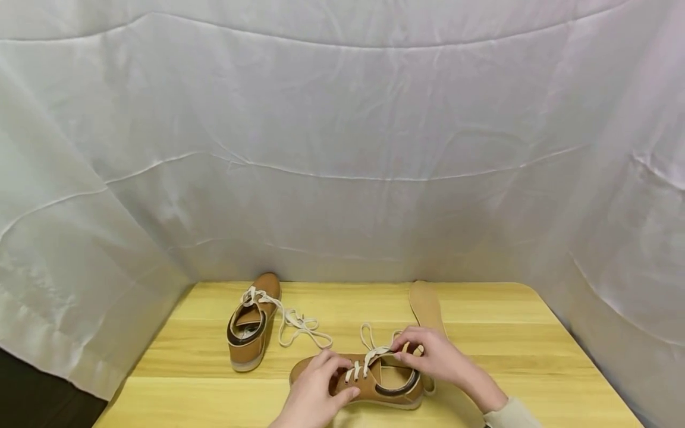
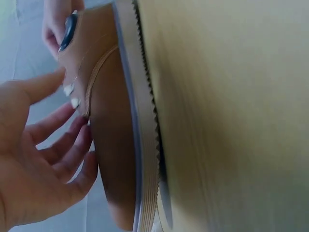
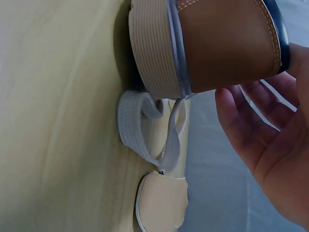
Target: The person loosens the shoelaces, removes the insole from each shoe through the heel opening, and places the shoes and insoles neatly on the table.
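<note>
A brown leather shoe [image 1: 377, 389] with white laces lies sideways near the table's front edge, its toe to the left. My left hand [image 1: 321, 386] holds its front part, thumb on the near side by the eyelets and fingers across the laces; the left wrist view shows these fingers [image 2: 72, 145] bent against the upper. At the far side of the shoe's opening, my right hand [image 1: 430, 353] pinches the shoelace [image 1: 380, 351] between thumb and fingertips. In the right wrist view this hand [image 3: 275, 125] is beside the heel [image 3: 227, 43], its fingertips partly hidden.
A second brown shoe [image 1: 251, 333] stands at the back left, its loose white lace [image 1: 299, 324] trailing right. A tan insole [image 1: 426, 306] lies at the back right, partly behind my right hand. Grey cloth [image 1: 342, 148] hangs around the wooden table [image 1: 524, 333].
</note>
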Demonstrator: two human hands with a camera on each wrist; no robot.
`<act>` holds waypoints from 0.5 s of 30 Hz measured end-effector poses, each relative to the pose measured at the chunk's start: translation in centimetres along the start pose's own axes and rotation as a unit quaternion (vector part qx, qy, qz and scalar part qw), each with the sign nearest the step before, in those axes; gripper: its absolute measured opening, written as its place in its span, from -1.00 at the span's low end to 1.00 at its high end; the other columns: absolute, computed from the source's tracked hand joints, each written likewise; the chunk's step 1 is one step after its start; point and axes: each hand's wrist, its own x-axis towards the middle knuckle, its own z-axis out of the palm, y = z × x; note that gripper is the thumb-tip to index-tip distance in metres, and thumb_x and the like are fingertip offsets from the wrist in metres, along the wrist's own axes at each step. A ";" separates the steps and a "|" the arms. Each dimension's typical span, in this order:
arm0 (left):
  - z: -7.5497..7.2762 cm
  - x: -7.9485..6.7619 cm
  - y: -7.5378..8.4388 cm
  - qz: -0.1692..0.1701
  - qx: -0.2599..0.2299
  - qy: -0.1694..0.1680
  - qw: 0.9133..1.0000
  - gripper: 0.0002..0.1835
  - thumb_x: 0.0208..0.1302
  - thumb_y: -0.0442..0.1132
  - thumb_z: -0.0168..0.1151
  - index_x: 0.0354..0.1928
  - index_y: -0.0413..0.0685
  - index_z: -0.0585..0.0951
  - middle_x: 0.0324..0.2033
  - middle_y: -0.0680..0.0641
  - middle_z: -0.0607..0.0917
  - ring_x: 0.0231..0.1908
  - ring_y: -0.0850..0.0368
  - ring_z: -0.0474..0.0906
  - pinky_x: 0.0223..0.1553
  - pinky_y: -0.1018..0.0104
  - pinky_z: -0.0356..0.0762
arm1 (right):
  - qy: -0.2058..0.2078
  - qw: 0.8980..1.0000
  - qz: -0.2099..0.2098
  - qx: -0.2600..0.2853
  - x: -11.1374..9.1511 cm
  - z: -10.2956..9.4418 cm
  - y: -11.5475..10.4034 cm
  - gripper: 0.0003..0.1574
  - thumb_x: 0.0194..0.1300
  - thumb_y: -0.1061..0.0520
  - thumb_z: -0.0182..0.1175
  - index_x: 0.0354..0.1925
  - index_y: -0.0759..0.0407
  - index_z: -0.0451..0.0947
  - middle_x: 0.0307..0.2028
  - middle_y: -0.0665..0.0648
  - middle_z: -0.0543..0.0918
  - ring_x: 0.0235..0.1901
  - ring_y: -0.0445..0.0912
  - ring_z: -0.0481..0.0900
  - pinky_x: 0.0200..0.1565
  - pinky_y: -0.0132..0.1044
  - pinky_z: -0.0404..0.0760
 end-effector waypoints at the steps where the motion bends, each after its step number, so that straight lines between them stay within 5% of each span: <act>1: 0.1 0.0 0.1 0.000 0.010 -0.002 1.000 -0.60 0.25 0.14 0.48 0.04 0.18 0.68 -0.05 0.21 0.57 -0.16 0.30 0.48 -0.22 0.33 0.52 | 0.003 1.000 0.003 -0.004 0.0 0.1 0.0 -0.91 0.42 0.10 0.37 -0.12 -0.04 0.73 -0.13 -0.06 0.73 -0.25 -0.30 0.61 -0.26 -0.31 0.69; 15: 0.6 0.5 0.4 0.022 0.059 0.002 0.998 -0.59 0.16 -0.03 0.57 0.05 0.20 0.69 0.02 0.24 0.62 0.00 0.23 0.60 -0.07 0.13 0.59 | 0.007 1.000 0.025 0.002 -1.6 -0.1 -0.6 -0.89 0.37 0.17 0.37 -0.14 -0.03 0.72 -0.17 -0.09 0.73 -0.27 -0.28 0.64 -0.24 -0.27 0.72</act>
